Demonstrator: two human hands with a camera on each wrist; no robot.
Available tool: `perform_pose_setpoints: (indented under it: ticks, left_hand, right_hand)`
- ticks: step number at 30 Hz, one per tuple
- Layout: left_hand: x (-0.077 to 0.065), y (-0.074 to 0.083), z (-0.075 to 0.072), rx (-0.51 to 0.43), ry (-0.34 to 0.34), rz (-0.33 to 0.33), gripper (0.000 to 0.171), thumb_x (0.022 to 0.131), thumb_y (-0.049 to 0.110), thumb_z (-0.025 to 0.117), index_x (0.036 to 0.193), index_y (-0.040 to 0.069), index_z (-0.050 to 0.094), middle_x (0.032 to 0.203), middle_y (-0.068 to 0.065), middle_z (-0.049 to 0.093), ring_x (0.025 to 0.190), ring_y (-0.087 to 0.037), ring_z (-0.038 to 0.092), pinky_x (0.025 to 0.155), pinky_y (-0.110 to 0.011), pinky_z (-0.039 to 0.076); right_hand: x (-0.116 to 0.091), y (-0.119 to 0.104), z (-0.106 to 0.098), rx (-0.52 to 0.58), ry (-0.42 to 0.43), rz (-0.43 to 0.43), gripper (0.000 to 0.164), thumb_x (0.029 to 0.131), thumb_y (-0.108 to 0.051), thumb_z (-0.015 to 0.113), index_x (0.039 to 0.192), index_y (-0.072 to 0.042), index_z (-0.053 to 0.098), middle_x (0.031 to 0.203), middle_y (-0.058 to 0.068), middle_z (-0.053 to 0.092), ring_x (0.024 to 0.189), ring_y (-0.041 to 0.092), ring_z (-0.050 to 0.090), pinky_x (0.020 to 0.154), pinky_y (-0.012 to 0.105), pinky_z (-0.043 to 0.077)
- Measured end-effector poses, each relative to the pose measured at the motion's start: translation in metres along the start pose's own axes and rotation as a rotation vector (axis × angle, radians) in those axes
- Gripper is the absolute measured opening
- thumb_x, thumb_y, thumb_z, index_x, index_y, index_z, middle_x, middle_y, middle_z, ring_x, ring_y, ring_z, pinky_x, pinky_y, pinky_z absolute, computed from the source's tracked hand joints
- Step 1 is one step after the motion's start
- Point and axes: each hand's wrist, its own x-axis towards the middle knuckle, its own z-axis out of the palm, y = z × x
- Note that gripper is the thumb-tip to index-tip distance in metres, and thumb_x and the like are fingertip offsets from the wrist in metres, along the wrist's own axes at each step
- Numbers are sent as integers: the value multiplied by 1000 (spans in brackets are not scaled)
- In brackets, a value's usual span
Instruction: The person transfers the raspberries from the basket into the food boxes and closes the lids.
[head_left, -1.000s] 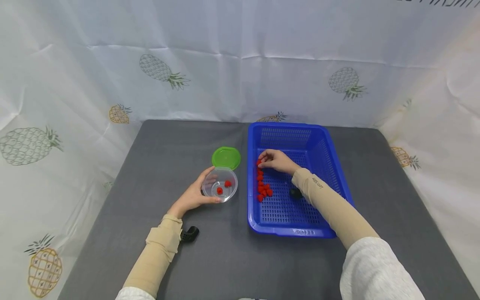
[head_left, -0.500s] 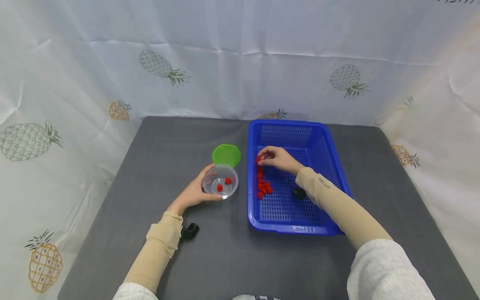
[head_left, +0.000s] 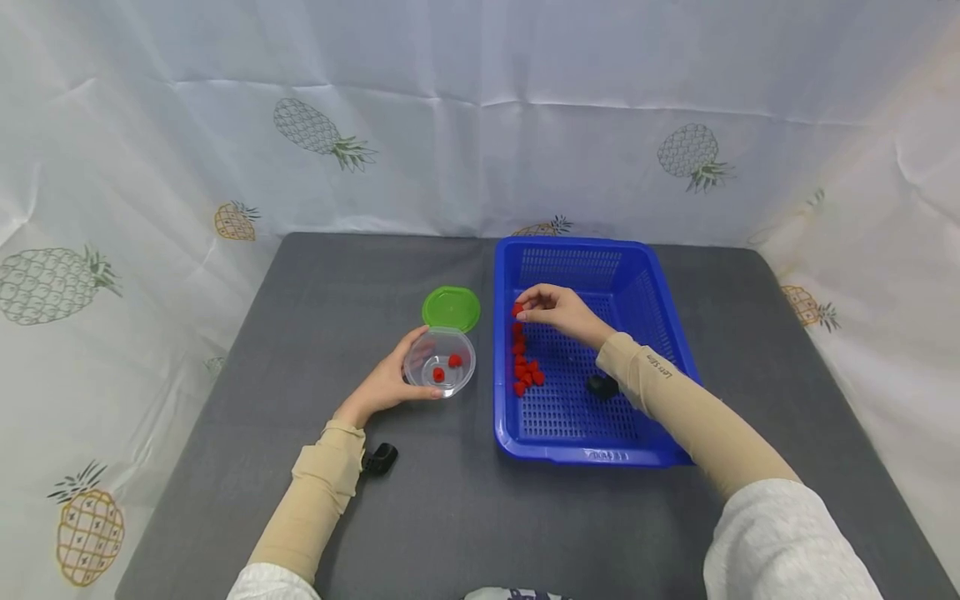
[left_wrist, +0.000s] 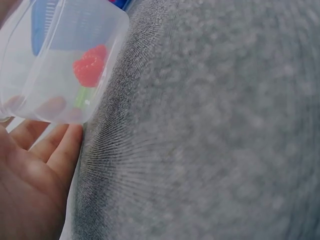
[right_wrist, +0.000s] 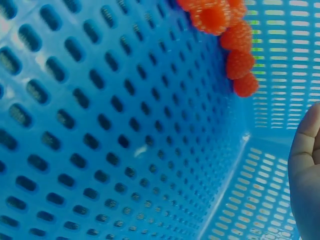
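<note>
On the left of the head view, my left hand [head_left: 390, 379] grips a clear round plastic container [head_left: 451, 387], thumb and fingers around its side. Two raspberries [head_left: 454, 361] lie inside; the left wrist view shows red berries [left_wrist: 90, 67] through the wall. My right hand [head_left: 558, 310] reaches into the blue basket [head_left: 592, 457] and pinches a raspberry [head_left: 517, 309] near the left wall. Below it, several more raspberries [head_left: 521, 362] line that wall. In the right wrist view, only the thumb side of the right hand [right_wrist: 307, 170] shows, and the pinched berry is out of frame.
A green round lid [head_left: 452, 309] lies on the grey table [head_left: 450, 517] just behind the container. Black wrist devices show beside the left forearm [head_left: 380, 459] and the right forearm [head_left: 602, 387]. A pineapple-print curtain [head_left: 420, 150] hangs behind the table.
My right hand has lifted slightly away along the basket's left wall, with the raspberry between its fingertips. My left hand and the container stay in place. The head view has shifted a little.
</note>
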Motion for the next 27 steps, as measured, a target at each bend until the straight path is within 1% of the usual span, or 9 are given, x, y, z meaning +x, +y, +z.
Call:
perform_pose_setpoints:
  ticks: [2,5,10,12,15,19,22,25,27]
  left_hand:
    - [0,1,0,10,1,-1,102,71,14,81,149,9,14,148,-20,34,137,-36,34,112,-52,26]
    - [-1,1,0,18,-2,-10,103,71,15,81,149,12,14,148,-19,34,137,-35,34,112,-51,27]
    - [-1,1,0,25,-3,-16,103,71,16,81,150,12,14,148,-18,34,137,-34,34,112,-51,28]
    - [-1,1,0,26,-3,-15,103,71,16,81,150,12,14,148,-18,35,137,-34,34,112,-51,28]
    - [-1,2,-1,32,-2,-13,102,71,16,81,149,12,15,148,-17,35,137,-34,34,112,-51,28]
    - [-1,3,-1,39,-2,-15,101,72,16,80,149,13,15,148,-17,35,137,-34,34,112,-51,28]
    - [-1,3,-1,35,-4,-16,101,72,16,80,149,13,15,148,-17,34,137,-34,34,112,-51,28]
    - [0,2,-1,44,-3,-20,101,72,16,80,149,12,15,148,-18,34,137,-35,34,111,-51,29]
    - [3,-7,0,44,3,-26,103,72,17,81,150,13,14,149,-17,34,137,-34,34,112,-51,28]
  right_hand:
    - [-1,-4,0,29,13,-10,36,83,-30,70,111,-10,61,97,1,62,99,36,57,94,48,47]
    - [-2,-10,-1,63,33,-20,35,82,-29,71,110,-11,61,95,-1,62,100,40,56,94,50,46]
    - [-2,-20,0,114,42,-56,33,82,-25,72,110,-11,61,95,-2,62,99,37,57,95,50,46]
    - [-1,-25,1,132,43,-64,32,82,-24,72,109,-11,61,95,-2,62,97,34,58,94,48,48]
    - [0,-31,4,154,40,-76,31,81,-23,72,108,-12,62,94,-2,63,95,31,59,89,39,52]
    - [3,-39,10,167,21,-92,30,82,-23,72,108,-12,63,93,-2,64,97,35,59,83,29,53]
    - [4,-45,16,179,0,-93,30,82,-23,72,107,-11,63,92,-2,64,94,31,61,88,37,52]
    - [5,-52,22,188,-23,-98,30,81,-22,73,107,-11,63,92,-3,64,89,23,62,91,44,50]
    - [6,-55,26,198,-43,-113,29,81,-21,72,107,-11,63,92,-3,65,87,17,63,91,43,51]
